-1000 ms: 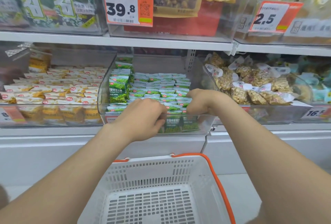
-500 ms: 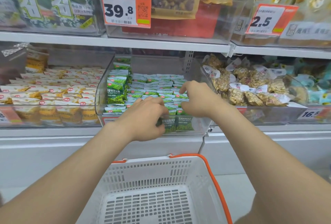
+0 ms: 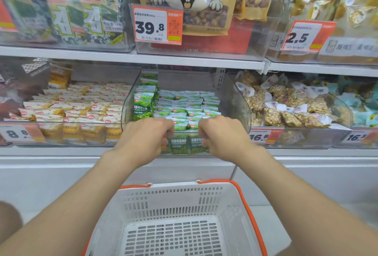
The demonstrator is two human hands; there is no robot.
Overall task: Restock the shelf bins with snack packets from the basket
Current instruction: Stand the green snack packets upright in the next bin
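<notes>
While the left hand (image 3: 147,139) and right hand (image 3: 223,138) curl fingers round the front green packets (image 3: 184,110) in the middle bin (image 3: 235,102), a hasty pull could drag some over its front wall toward the basket (image 3: 173,187) below.

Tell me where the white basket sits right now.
Head view, bottom centre: the white basket sits between the two forearms, below the left hand and right hand at the clear bin of green packets.
</notes>
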